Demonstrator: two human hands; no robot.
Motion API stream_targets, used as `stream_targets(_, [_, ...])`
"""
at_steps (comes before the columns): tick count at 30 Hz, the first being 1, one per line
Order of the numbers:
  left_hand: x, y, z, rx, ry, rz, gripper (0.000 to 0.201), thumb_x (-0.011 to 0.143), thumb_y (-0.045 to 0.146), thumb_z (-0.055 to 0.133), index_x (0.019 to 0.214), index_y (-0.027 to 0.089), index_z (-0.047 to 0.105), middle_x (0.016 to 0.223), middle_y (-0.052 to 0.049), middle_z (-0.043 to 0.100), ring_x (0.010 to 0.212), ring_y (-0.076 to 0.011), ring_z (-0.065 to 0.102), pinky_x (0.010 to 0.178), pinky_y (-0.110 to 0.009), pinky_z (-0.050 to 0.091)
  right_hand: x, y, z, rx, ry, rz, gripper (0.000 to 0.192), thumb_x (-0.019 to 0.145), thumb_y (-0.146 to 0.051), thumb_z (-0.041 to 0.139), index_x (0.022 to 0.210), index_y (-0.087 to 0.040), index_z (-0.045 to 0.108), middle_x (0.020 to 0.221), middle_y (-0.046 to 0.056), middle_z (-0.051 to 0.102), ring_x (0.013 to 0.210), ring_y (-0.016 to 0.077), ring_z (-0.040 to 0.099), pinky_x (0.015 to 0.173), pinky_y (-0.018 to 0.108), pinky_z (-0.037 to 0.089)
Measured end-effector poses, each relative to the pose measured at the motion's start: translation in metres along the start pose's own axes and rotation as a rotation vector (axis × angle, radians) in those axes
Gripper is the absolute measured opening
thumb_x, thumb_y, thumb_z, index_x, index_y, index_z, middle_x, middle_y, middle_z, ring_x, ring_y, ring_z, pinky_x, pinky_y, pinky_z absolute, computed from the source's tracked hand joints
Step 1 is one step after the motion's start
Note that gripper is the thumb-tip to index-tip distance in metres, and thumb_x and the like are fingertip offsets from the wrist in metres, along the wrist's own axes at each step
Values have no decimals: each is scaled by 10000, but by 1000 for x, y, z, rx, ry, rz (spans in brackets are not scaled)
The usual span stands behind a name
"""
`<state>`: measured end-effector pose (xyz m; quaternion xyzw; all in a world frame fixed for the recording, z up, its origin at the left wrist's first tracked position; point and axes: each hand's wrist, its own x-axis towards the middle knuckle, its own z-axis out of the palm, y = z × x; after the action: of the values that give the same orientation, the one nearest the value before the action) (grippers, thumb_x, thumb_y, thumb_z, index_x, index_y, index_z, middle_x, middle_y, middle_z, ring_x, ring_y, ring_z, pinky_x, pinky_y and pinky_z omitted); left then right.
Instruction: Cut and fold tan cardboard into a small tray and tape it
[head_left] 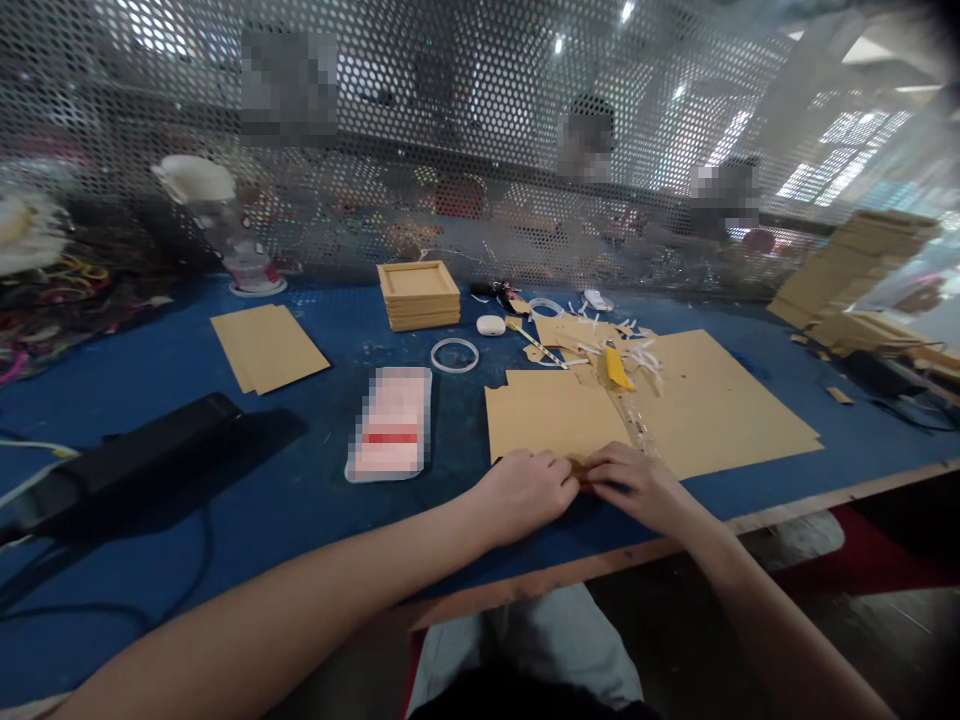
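My left hand [525,492] and my right hand [636,482] meet at the near edge of the blue table [315,500], fingers curled together on a small brown cardboard piece [579,466] pinched between them. Just beyond lies a flat brown cardboard sheet [551,415], and a larger sheet [712,405] spreads to its right. A yellow utility knife [616,368] rests between the sheets, next to a clear ruler-like strip [637,425].
A stack of cardboard trays [418,294] stands at the back centre, with a tape ring [454,355], white scraps [592,340] and a white case [490,325] nearby. More cardboard [266,345] lies left; a black device [127,460] front left; cardboard piles [855,270] right. A perforated metal screen [480,130] closes the back.
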<state>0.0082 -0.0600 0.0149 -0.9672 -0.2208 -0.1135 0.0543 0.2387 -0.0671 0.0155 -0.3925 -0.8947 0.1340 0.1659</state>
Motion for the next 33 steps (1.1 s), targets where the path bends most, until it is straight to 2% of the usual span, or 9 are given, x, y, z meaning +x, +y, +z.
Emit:
stream_targets(5, [1, -3, 3, -22, -35, -36, 139, 907, 106, 468, 934, 119, 604, 909, -100, 659, 823, -236, 642, 617, -324, 505, 3, -5, 2, -18, -3, 31, 178, 949, -258, 489, 945, -227, 664, 961, 72, 677, 929, 207, 600, 837, 374, 486])
stream_targets(8, [3, -9, 4, -112, -65, -136, 163, 915, 124, 454, 959, 130, 611, 921, -92, 678, 831, -231, 662, 654, -322, 516, 7, -7, 1, 0, -20, 144, 164, 942, -287, 499, 915, -213, 642, 911, 64, 659, 868, 200, 595, 786, 350, 475])
stream_targets(11, [5, -18, 4, -236, -108, -267, 199, 948, 246, 453, 938, 162, 634, 911, -75, 704, 842, -226, 679, 682, -309, 518, 16, -8, -4, 46, -78, 289, 206, 918, -362, 522, 837, -206, 629, 804, 36, 634, 724, 176, 578, 663, 303, 452])
stream_targets(15, [7, -29, 2, -297, -158, -333, 253, 947, 306, 448, 910, 179, 664, 918, -75, 720, 851, -230, 683, 693, -300, 512, 28, -9, -13, 127, -184, 412, 235, 870, -405, 548, 796, -200, 636, 741, 17, 641, 658, 162, 562, 607, 274, 422])
stream_targets(22, [4, -39, -3, -360, -221, -294, 227, 938, 334, 444, 948, 206, 631, 964, -40, 711, 893, -213, 666, 678, -267, 487, 39, -7, -21, 201, -261, 479, 213, 830, -381, 578, 803, -193, 674, 787, 29, 691, 703, 175, 601, 629, 268, 430])
stream_targets(33, [7, -41, -7, -337, -287, -248, 217, 901, 248, 436, 952, 188, 638, 986, -57, 698, 880, -216, 656, 672, -285, 490, 51, -4, -21, 79, -373, 489, 121, 769, -291, 614, 756, -209, 702, 745, 34, 713, 680, 192, 621, 565, 270, 403])
